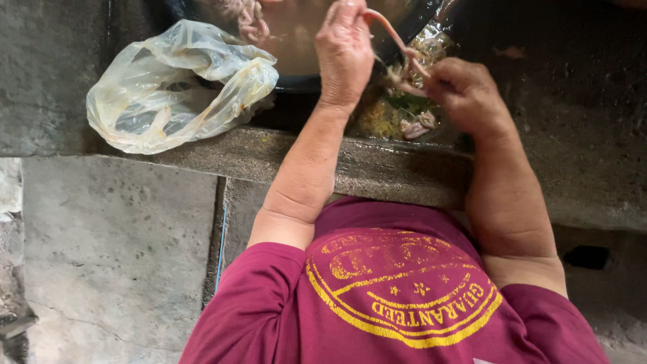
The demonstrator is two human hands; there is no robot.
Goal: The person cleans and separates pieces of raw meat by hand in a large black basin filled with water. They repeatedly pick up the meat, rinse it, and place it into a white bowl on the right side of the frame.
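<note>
My left hand [345, 50] reaches forward over a dark basin [306, 81] and pinches one end of a long pinkish strip of raw gut [394, 37]. My right hand [465, 94] grips the other end of the same strip lower down, over a wet heap of scraps [394, 111]. Two small pale pieces of meat [418, 126] lie just left of my right hand. More pinkish coils [249, 17] rest in the murky water in the basin.
A crumpled clear plastic bag [178, 84] lies on the concrete ledge [377, 168] to the left of the basin. Below the ledge is a rough concrete wall and floor [114, 256]. My maroon shirt [397, 296] fills the lower frame.
</note>
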